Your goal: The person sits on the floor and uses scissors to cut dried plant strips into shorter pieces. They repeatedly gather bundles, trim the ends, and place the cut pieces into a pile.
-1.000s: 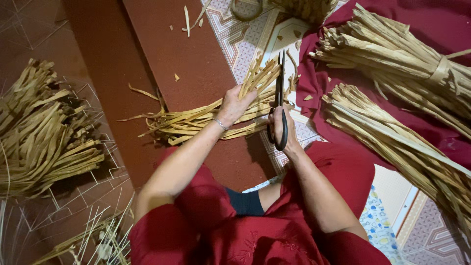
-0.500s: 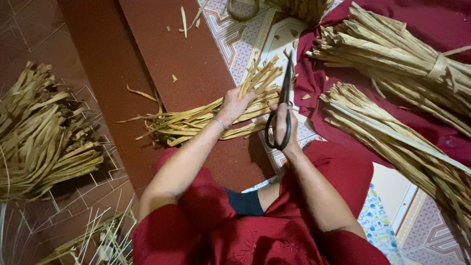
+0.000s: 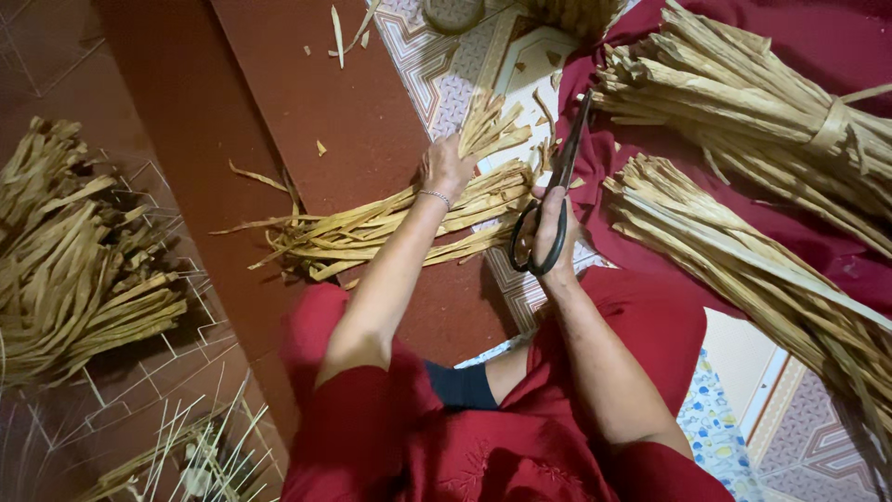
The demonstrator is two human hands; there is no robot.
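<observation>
**Trimming the ends of a leaf bundle with scissors**

The fingers of the right hand are passed through the loops of the black scissors and are closed around the handles; the blades are only slightly parted, and their tips point away from the body, just beside the cut end of the dried leaf strips. The fingers of the left hand are pressed together on top of these strips, close to the scissors, so the bundle is pinned flat against the floor; whether the thumb is tucked under the strips cannot be told.

For a clean cut, it is judged that the strips should be kept tight and level under the left hand, so that all ends meet the blades together. The pressing fingers should be kept on the far side of the scissors from the blades' path, since the two are near. The blades should be held square to the strips, not slanted.

The strips lie to the left of the scissors, across the brown mat and the patterned floor tiles. To the right of the scissors, two larger bundles rest on a dark red cloth, one of them tied with a band. Far to the left of the scissors, a loose pile of strips lies on a wire frame. Small offcuts are scattered on the mat beyond the scissors.
</observation>
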